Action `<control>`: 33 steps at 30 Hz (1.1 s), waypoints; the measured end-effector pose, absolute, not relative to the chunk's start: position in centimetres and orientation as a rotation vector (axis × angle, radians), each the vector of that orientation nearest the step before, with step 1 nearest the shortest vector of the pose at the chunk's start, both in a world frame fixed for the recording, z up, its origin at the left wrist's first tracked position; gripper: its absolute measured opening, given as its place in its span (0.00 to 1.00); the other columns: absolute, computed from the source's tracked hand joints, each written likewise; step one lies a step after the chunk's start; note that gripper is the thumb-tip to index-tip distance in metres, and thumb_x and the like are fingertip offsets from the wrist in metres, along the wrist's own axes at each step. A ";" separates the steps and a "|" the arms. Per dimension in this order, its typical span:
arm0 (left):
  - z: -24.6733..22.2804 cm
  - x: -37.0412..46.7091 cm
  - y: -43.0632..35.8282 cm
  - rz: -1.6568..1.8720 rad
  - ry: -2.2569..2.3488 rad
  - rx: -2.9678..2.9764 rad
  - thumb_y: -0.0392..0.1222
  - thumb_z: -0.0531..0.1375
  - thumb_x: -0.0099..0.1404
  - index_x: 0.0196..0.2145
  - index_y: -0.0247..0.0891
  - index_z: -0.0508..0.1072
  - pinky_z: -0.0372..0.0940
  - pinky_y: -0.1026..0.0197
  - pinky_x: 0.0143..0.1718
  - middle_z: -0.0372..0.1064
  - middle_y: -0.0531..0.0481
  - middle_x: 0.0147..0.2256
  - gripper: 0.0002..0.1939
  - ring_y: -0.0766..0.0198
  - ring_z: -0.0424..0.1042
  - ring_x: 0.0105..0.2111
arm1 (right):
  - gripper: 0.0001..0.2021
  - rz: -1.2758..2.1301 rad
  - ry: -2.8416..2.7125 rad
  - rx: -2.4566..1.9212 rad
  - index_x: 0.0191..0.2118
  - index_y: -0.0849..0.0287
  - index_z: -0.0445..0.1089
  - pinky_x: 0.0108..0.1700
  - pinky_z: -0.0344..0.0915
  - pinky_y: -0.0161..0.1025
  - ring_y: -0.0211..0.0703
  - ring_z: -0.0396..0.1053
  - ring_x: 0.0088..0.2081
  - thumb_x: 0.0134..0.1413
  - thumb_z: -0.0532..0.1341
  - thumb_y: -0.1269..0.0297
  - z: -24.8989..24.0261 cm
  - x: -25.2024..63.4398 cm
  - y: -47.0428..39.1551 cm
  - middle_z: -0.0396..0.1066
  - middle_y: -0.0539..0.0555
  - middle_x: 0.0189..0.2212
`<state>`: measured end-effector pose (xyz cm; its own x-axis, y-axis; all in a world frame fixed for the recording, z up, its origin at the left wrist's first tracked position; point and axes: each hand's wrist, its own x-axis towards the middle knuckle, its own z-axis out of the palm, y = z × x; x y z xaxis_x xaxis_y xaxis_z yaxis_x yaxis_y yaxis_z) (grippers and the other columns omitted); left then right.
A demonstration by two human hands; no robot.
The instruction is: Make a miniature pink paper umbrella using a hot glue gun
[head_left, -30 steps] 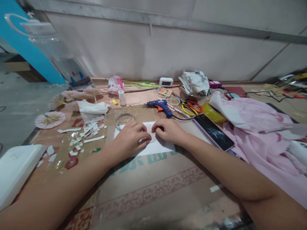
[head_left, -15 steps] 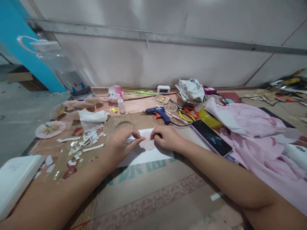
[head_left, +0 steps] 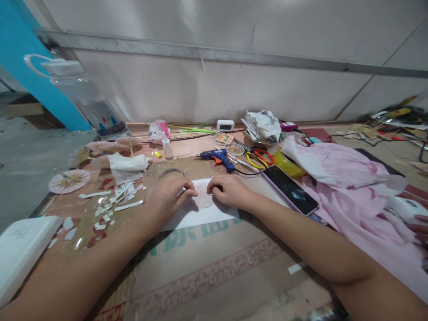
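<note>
A round, pale pink disc (head_left: 203,199) with thin lines radiating from its centre lies flat on a white sheet of paper (head_left: 200,217). My left hand (head_left: 172,196) is at the disc's left edge, thumb and forefinger pinched together. At its upper right edge, my right hand (head_left: 229,191) has its fingers curled closed. Whatever either pinch holds is too small or hidden to make out. Beyond my left hand lies a wire ring (head_left: 172,171). A blue glue gun (head_left: 217,158) rests behind my right hand.
White paper scraps (head_left: 123,196) and similar pink discs (head_left: 69,180) lie left, near a water bottle (head_left: 96,104). A phone (head_left: 290,189), scissors (head_left: 256,159) and pink cloth (head_left: 354,191) are right. Another person's hand (head_left: 421,227) shows at the right edge.
My left fingertips have drawn back from over the disc to its left edge, uncovering its centre. Another person's hand has appeared at the right edge. The view has shifted slightly.
</note>
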<state>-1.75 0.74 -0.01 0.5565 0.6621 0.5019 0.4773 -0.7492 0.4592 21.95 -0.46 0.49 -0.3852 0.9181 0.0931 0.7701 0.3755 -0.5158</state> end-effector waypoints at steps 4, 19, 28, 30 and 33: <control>0.0 -1.7 0.9 0.989 0.986 2.517 0.53 0.53 0.76 0.33 0.39 0.70 0.60 0.59 0.37 0.69 0.52 0.32 0.18 0.61 0.68 0.34 | 0.13 0.573 -2.282 -1.475 0.36 0.57 0.81 0.41 0.63 0.37 0.44 0.76 0.39 0.56 0.58 0.74 0.5 21.8 -0.4 0.82 0.52 0.36; -0.3 -1.7 1.0 1.036 1.027 2.393 0.55 0.54 0.74 0.33 0.40 0.71 0.63 0.59 0.36 0.71 0.50 0.32 0.18 0.60 0.71 0.35 | 0.13 0.569 -2.304 -1.526 0.38 0.57 0.81 0.41 0.63 0.37 0.44 0.76 0.38 0.57 0.58 0.73 1.1 21.7 -0.7 0.82 0.54 0.37; -1.1 -1.8 0.7 0.921 1.003 2.378 0.44 0.62 0.70 0.33 0.43 0.78 0.67 0.59 0.33 0.79 0.53 0.31 0.07 0.60 0.77 0.32 | 0.13 0.564 -2.278 -1.470 0.37 0.57 0.81 0.43 0.64 0.38 0.44 0.76 0.38 0.57 0.58 0.73 0.2 22.0 -0.5 0.82 0.53 0.36; -1.1 -1.9 0.7 0.945 0.964 2.416 0.45 0.61 0.72 0.34 0.43 0.78 0.68 0.58 0.35 0.80 0.52 0.32 0.09 0.60 0.77 0.33 | 0.12 0.569 -2.280 -1.472 0.37 0.57 0.81 0.43 0.64 0.38 0.44 0.76 0.38 0.57 0.58 0.73 0.2 22.0 -0.5 0.82 0.53 0.36; -0.7 -1.8 0.8 1.042 0.937 2.488 0.47 0.56 0.75 0.35 0.42 0.77 0.67 0.58 0.36 0.78 0.50 0.32 0.14 0.61 0.76 0.33 | 0.12 0.567 -2.283 -1.475 0.36 0.57 0.80 0.43 0.64 0.38 0.44 0.75 0.37 0.56 0.58 0.73 0.4 21.9 -0.6 0.81 0.53 0.36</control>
